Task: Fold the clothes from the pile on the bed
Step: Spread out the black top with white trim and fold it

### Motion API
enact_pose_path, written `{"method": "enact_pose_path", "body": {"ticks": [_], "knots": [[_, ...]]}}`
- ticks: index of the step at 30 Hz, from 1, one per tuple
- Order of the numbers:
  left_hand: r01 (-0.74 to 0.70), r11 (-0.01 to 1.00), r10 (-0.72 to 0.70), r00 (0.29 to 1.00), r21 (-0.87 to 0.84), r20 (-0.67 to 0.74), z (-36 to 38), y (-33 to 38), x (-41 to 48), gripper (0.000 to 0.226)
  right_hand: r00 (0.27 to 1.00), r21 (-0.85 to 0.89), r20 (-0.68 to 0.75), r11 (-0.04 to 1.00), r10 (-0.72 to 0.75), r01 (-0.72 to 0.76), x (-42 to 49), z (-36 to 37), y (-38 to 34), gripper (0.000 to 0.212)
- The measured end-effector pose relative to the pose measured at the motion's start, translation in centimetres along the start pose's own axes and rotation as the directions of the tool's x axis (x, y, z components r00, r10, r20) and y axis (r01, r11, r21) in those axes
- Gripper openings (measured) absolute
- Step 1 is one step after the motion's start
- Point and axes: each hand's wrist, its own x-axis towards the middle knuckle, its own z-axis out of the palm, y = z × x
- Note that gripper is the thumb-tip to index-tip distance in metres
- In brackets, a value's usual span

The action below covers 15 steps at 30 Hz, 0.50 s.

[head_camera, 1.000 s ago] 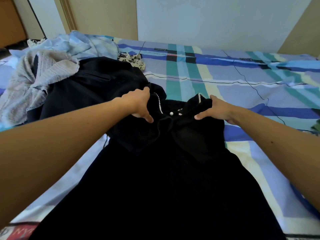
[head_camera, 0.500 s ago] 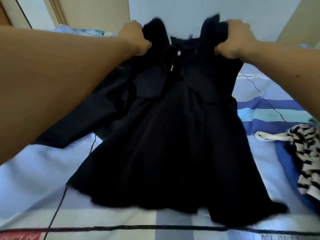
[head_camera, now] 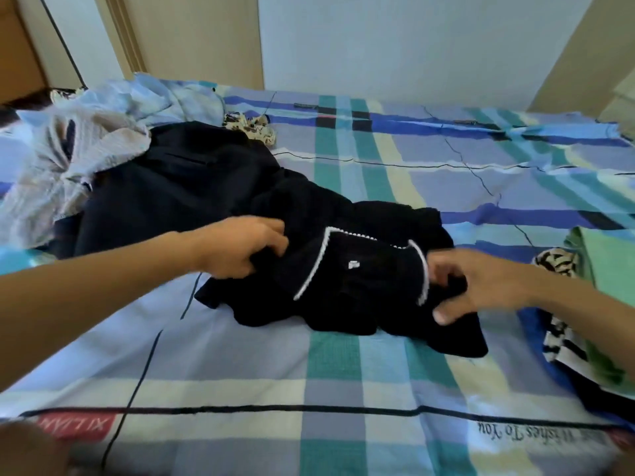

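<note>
A black dress [head_camera: 347, 286] with a pearl-trimmed collar lies bunched on the plaid bed sheet [head_camera: 343, 372] in the middle of the bed. My left hand [head_camera: 237, 247] grips the dress's left edge with curled fingers. My right hand [head_camera: 481, 283] pinches black cloth at the dress's right side, thumb underneath; it is motion-blurred. Behind the dress sits the pile: another black garment [head_camera: 171, 187], a grey knit [head_camera: 68, 159] and light blue cloth [head_camera: 154, 101].
Folded clothes sit at the right edge: a green piece [head_camera: 608, 266] over a black-and-white striped one [head_camera: 563, 341]. A small patterned item [head_camera: 251, 127] lies behind the pile. Walls stand beyond the bed's far side.
The dress was held up high by its shoulders half a second ago; now it is down on the bed, folded over in a heap, with both hands low at its sides.
</note>
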Motion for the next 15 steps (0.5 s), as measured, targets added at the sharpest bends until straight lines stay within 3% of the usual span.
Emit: {"method": "enact_pose_path", "body": {"ticks": [1,2,4,6,8,9,12,15], "knots": [[0.031,0.998,-0.025,0.994,-0.046,0.109,0.5,0.3,-1.0,0.033,0.992,0.008,0.111,0.998,0.066,-0.067,-0.9,0.3,0.6,0.035],[0.073,0.992,-0.052,0.980,-0.103,0.190,0.6,0.6,-1.7,0.031,0.986,0.040,0.131,0.993,0.102,-0.108,-1.5,0.3,0.9,0.033],[0.135,0.945,-0.077,0.977,-0.298,0.198,0.0,1.0,-2.2,0.022,0.993,0.192,-0.036,0.976,0.114,-0.105,-1.8,-0.3,1.5,0.044],[0.137,0.871,-0.174,0.984,-0.472,-0.034,-0.3,1.1,-1.6,0.012,0.944,0.331,-0.278,0.940,0.180,-0.082,-1.0,-0.8,1.7,0.051],[0.223,0.856,-0.393,0.866,-0.466,-0.308,0.3,0.4,-0.5,0.010,0.875,0.491,-0.341,0.859,0.343,-0.146,0.4,-0.7,2.1,0.054],[0.331,0.828,-0.504,0.792,-0.453,-0.343,0.6,0.1,-0.1,0.004,0.839,0.557,-0.332,0.807,0.432,-0.195,1.3,-0.1,2.5,0.053],[0.599,0.579,-0.761,0.640,-0.553,-0.104,1.7,-0.6,1.1,0.044,0.747,0.559,-0.350,0.766,0.565,-0.318,2.9,1.7,3.1,0.069],[0.660,0.418,-0.822,0.568,-0.625,0.050,1.7,-0.1,1.9,0.075,0.758,0.566,-0.366,0.776,0.539,-0.278,3.7,2.5,2.7,0.101]]}}
